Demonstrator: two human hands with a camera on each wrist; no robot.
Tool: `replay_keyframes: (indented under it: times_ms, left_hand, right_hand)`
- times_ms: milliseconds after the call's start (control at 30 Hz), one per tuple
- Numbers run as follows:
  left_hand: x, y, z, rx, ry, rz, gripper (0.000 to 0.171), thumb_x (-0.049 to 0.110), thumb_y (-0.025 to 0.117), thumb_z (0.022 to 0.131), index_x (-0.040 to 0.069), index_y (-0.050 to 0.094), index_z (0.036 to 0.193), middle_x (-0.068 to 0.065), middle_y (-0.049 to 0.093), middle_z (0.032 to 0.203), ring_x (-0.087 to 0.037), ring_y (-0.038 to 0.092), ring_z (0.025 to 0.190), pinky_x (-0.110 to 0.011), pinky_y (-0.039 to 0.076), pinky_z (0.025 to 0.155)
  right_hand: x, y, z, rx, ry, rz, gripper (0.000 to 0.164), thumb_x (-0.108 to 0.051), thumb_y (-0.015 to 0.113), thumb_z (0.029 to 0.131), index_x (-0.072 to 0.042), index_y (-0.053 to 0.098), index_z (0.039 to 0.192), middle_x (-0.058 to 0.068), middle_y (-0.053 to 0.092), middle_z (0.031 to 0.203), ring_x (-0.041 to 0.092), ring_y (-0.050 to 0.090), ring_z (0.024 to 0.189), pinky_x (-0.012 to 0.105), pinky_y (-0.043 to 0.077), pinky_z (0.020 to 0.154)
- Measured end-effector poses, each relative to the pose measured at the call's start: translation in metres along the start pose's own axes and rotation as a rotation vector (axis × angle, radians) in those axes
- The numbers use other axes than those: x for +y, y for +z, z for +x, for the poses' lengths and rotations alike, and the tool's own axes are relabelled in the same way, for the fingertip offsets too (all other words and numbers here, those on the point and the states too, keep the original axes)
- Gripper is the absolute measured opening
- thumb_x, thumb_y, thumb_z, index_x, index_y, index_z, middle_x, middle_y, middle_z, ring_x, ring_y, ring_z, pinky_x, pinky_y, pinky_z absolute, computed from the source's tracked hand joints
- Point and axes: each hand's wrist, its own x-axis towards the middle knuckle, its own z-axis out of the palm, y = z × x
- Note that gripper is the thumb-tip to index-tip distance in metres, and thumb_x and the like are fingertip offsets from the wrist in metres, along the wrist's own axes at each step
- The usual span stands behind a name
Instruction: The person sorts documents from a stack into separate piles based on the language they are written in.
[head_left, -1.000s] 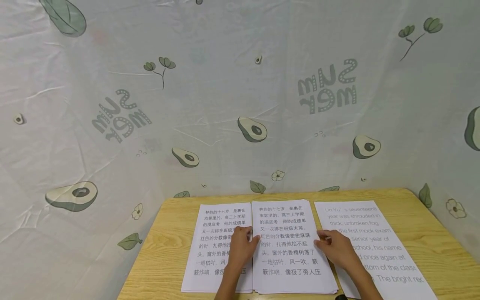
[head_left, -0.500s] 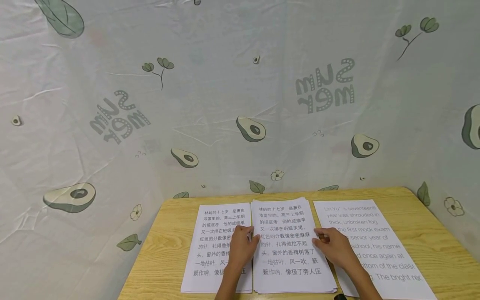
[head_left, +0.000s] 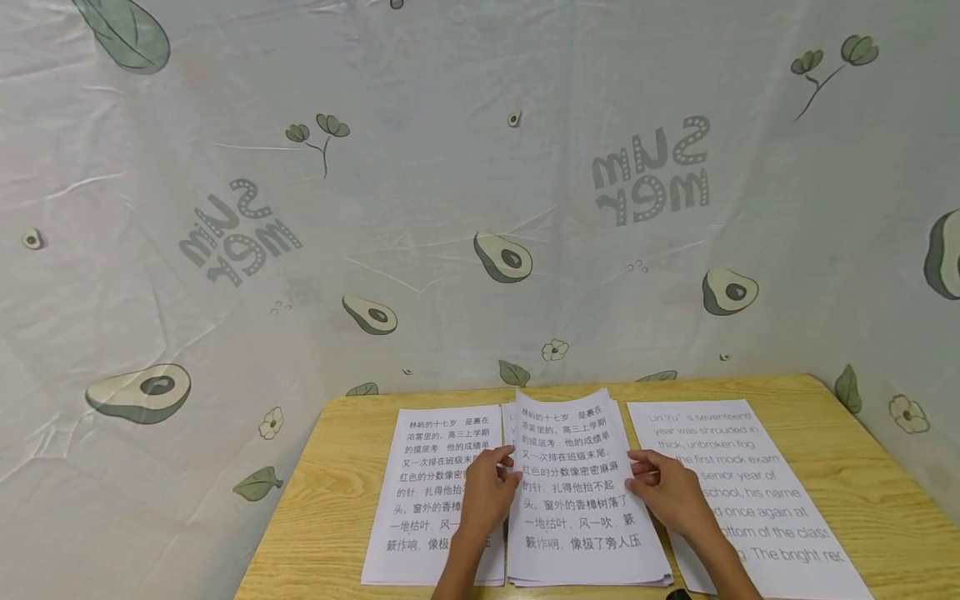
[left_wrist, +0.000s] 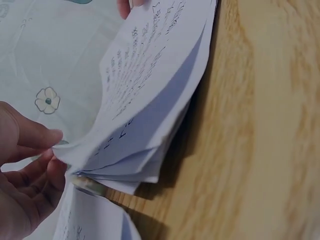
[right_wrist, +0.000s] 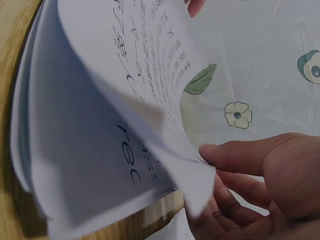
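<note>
A printed sheet of paper (head_left: pixel 570 492) with Chinese text is raised at its far end above the middle stack. My left hand (head_left: pixel 487 492) pinches its left edge between thumb and fingers, and my right hand (head_left: pixel 666 492) pinches its right edge the same way. In the left wrist view the paper's edge bunches at the left thumb (left_wrist: pixel 47 137). The right wrist view has the sheet (right_wrist: pixel 150 90) bowed upward, its corner of the edge creased at the right thumb (right_wrist: pixel 235 155). Beneath it lies a page with English print (right_wrist: pixel 95 165).
A stack of Chinese-text pages (head_left: pixel 420 517) lies on the left, partly behind my left forearm. On the right is an English-text page (head_left: pixel 750 467). All rest on a wooden table (head_left: pixel 322 467), backed by an avocado-print cloth (head_left: pixel 450 167). A small black object (head_left: pixel 678 594) shows at the front edge.
The middle sheet's far end has lifted off its stack, uncovering English print at its upper left. Both hands have risen slightly with it, pinching its sides.
</note>
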Motion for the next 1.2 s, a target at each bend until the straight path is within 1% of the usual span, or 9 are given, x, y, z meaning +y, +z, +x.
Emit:
replay_keyframes:
  times_ms: [133,267,400,500,600,800,1000,1067,1200]
  left_hand:
    - [0.001,0.001,-0.002,0.005,-0.001,-0.022,0.044,-0.008,0.075,0.089,0.0,0.072,0.132,-0.006,0.07,0.101,-0.006,0.062,0.082,-0.019,0.052,0.068]
    - [0.001,0.001,-0.002,0.017,-0.01,-0.021,0.044,-0.008,0.075,0.09,0.001,0.072,0.132,-0.005,0.07,0.101,-0.006,0.064,0.082,-0.019,0.052,0.068]
    - [0.002,0.001,0.0,0.028,-0.028,-0.045,0.042,-0.008,0.074,0.091,0.003,0.073,0.132,-0.004,0.072,0.102,-0.005,0.067,0.084,-0.019,0.054,0.068]
    - [0.002,0.0,0.001,0.039,-0.026,-0.063,0.043,-0.008,0.074,0.09,0.003,0.073,0.131,-0.005,0.072,0.103,-0.006,0.068,0.086,-0.018,0.056,0.069]
    - [0.002,-0.002,0.002,0.043,-0.026,-0.083,0.044,-0.009,0.075,0.089,0.003,0.073,0.131,-0.005,0.072,0.103,-0.006,0.068,0.086,-0.018,0.057,0.071]
    - [0.002,-0.007,0.004,0.043,-0.023,-0.135,0.045,-0.01,0.076,0.087,0.003,0.074,0.13,-0.007,0.073,0.104,-0.008,0.07,0.088,-0.018,0.058,0.07]
    - [0.004,-0.011,0.004,0.052,-0.05,-0.12,0.045,-0.008,0.076,0.088,0.004,0.074,0.131,-0.006,0.073,0.105,-0.008,0.07,0.088,-0.019,0.058,0.07]
    - [0.004,-0.012,0.004,0.053,-0.064,-0.113,0.046,-0.007,0.076,0.088,0.005,0.074,0.132,-0.005,0.073,0.106,-0.007,0.069,0.089,-0.018,0.058,0.07]
    - [0.002,-0.016,0.004,0.051,-0.058,-0.105,0.046,-0.006,0.077,0.088,0.005,0.073,0.132,-0.007,0.074,0.107,-0.008,0.07,0.088,-0.02,0.058,0.071]
  right_hand:
    - [0.0,0.001,0.0,0.017,0.018,-0.002,0.044,-0.008,0.076,0.091,0.007,0.07,0.132,0.011,0.077,0.11,0.016,0.071,0.092,0.021,0.052,0.075]
    - [-0.003,0.001,-0.001,0.026,0.014,-0.013,0.04,-0.006,0.075,0.092,0.006,0.072,0.129,0.012,0.078,0.109,0.017,0.072,0.092,0.023,0.053,0.075]
    - [-0.005,0.001,-0.001,0.034,0.011,-0.018,0.038,-0.006,0.073,0.094,0.005,0.072,0.13,0.017,0.078,0.114,0.027,0.076,0.098,0.032,0.059,0.081]
    - [-0.006,0.001,-0.002,0.046,0.007,-0.02,0.038,-0.007,0.072,0.095,0.003,0.072,0.132,0.021,0.077,0.121,0.033,0.077,0.105,0.035,0.06,0.083]
    - [-0.007,0.0,-0.003,0.063,0.001,-0.026,0.038,-0.008,0.07,0.096,0.001,0.072,0.133,0.022,0.077,0.124,0.034,0.076,0.107,0.031,0.056,0.081]
    - [-0.008,-0.002,-0.003,0.081,0.007,-0.007,0.039,-0.007,0.072,0.095,0.001,0.072,0.133,0.016,0.079,0.117,0.026,0.076,0.101,0.024,0.054,0.081]
    - [-0.007,-0.003,-0.002,0.072,0.02,0.014,0.04,-0.009,0.073,0.096,0.001,0.07,0.135,0.014,0.078,0.115,0.022,0.074,0.1,0.024,0.053,0.081]
    - [-0.007,-0.003,-0.002,0.066,0.018,0.016,0.041,-0.01,0.073,0.097,0.001,0.07,0.136,0.014,0.078,0.116,0.023,0.074,0.101,0.024,0.053,0.082]
    - [-0.007,-0.003,-0.002,0.052,0.021,0.041,0.042,-0.01,0.072,0.098,0.001,0.068,0.139,0.016,0.077,0.119,0.026,0.075,0.105,0.021,0.053,0.082]
